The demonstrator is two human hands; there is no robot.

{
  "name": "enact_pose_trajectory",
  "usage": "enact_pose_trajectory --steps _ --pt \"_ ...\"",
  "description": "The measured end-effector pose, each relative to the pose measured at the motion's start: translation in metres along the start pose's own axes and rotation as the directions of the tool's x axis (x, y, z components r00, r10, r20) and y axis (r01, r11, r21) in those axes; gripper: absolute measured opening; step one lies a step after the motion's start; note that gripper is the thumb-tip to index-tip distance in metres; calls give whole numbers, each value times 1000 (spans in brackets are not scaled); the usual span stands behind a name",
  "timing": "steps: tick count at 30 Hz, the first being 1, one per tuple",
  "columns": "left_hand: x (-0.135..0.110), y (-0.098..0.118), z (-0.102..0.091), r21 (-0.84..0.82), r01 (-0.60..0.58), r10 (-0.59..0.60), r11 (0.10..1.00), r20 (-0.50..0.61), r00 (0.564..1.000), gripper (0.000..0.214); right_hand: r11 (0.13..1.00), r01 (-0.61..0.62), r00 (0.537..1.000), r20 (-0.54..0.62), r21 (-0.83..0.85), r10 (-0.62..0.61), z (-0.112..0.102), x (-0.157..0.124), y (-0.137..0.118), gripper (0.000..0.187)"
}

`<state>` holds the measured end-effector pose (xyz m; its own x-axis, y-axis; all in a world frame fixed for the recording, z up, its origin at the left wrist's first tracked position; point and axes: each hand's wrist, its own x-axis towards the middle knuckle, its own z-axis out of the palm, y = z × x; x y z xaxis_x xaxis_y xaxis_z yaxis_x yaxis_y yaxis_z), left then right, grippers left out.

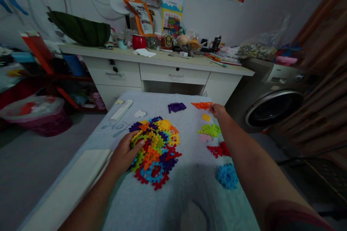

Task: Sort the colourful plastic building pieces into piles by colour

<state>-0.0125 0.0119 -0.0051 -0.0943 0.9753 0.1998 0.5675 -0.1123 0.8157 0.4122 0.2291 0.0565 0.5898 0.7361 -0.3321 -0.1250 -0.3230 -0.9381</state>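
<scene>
A mixed pile of plastic interlocking building pieces (151, 155) in several colours lies on the cloth-covered table. My left hand (126, 151) rests on the pile's left edge, thumb and fingers apart. At the far right, my right hand (218, 110) touches the end of a row of orange pieces (200, 105), its fingers closed in a pinch at an orange piece. Sorted by colour, other pieces lie apart: purple ones (176, 107), a yellow one (206, 117), green ones (210, 130), red ones (218, 150) partly behind my right forearm, and blue ones (227, 176).
A long white strip (121, 110) lies at the table's far left, and a white board (73, 184) along its left edge. Beyond stands a white desk (116, 74) crowded with jars and papers. A washing machine (271, 90) is to the right, a pink bin (51, 121) to the left.
</scene>
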Motion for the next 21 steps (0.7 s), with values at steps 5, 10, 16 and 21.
enact_pose_trajectory --steps 5,10,16,21 --pt "0 0 0 6 1 -1 1000 -4 1000 53 999 -43 999 16 -29 43 0 -1 5 37" --pt "0 8 -1 -1 -10 10 1000 -29 1000 52 1000 15 1000 -15 -26 -15 -12 -17 4 19" --pt "0 8 -1 -21 4 -5 1000 -18 1000 55 988 151 980 129 14 -152 -7 -61 -1 12" --pt "-1 8 -2 -26 -25 25 999 -14 1000 51 950 311 805 534 -13 -256 23 -122 10 15"
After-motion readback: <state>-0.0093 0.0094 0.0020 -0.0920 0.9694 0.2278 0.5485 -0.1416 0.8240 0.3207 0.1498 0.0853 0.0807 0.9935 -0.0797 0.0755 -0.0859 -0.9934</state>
